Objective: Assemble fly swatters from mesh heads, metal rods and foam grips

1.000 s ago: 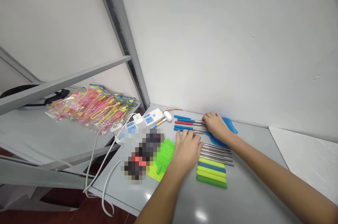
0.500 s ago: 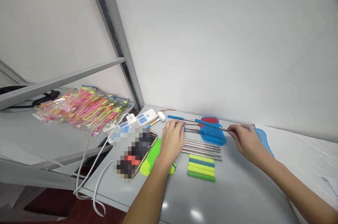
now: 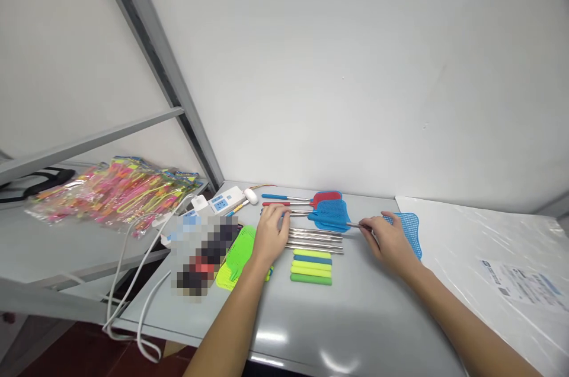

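In my right hand (image 3: 384, 240) is a blue fly swatter (image 3: 408, 233), pinched by its metal rod. Its mesh head sticks out to the right behind the hand, and its blue handle points left over other blue swatter heads (image 3: 332, 211). My left hand (image 3: 272, 233) is closed, fingers curled over the handle end of the blue swatters lying there; its fingertips are partly hidden. Behind them lies a red fly swatter (image 3: 328, 196). Several bare metal rods (image 3: 315, 236) lie between my hands, with yellow, blue and green handle grips (image 3: 311, 268) nearer me.
Green and yellow swatter heads (image 3: 240, 252) lie left of my left forearm, beside a blurred-out phone (image 3: 204, 264). Farther left are a power strip (image 3: 226, 200), white cables (image 3: 141, 323) and bagged colourful items (image 3: 128, 187) on a shelf. White plastic packaging (image 3: 466, 246) covers the right side.
The view has shifted right, showing more of the white packaging. My right hand still holds the blue swatter, its handle now lower over the blue heads. My left hand stays at the handles.
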{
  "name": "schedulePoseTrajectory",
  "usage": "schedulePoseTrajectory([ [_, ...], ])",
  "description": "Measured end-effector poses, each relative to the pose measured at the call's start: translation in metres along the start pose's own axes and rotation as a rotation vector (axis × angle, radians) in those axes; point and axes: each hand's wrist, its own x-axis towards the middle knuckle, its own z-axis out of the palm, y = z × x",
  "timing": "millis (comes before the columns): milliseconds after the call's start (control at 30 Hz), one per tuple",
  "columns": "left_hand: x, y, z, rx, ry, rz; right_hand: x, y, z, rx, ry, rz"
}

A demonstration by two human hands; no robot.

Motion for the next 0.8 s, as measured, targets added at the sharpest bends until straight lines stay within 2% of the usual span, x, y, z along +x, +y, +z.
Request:
schedulePoseTrajectory([
  [133, -0.004, 0.005, 0.006, 0.008, -0.023, 0.046, -0.007, -0.003, 0.0, -0.04, 0.02, -0.063],
  [333, -0.013, 0.026, 0.002, -0.001, -0.031, 0.133, -0.015, -0.009, 0.01, -0.086, 0.021, -0.17],
  [467, -0.02, 0.046, 0.006, 0.039, -0.154, 0.243, -0.016, -0.015, 0.012, -0.112, 0.054, -0.209],
  [600, -0.026, 0.062, 0.012, 0.174, -0.29, 0.332, -0.016, -0.02, 0.011, -0.088, 0.099, -0.212],
  [800, -0.028, 0.06, 0.012, 0.274, -0.349, 0.401, -0.016, -0.024, 0.01, -0.089, 0.124, -0.225],
])
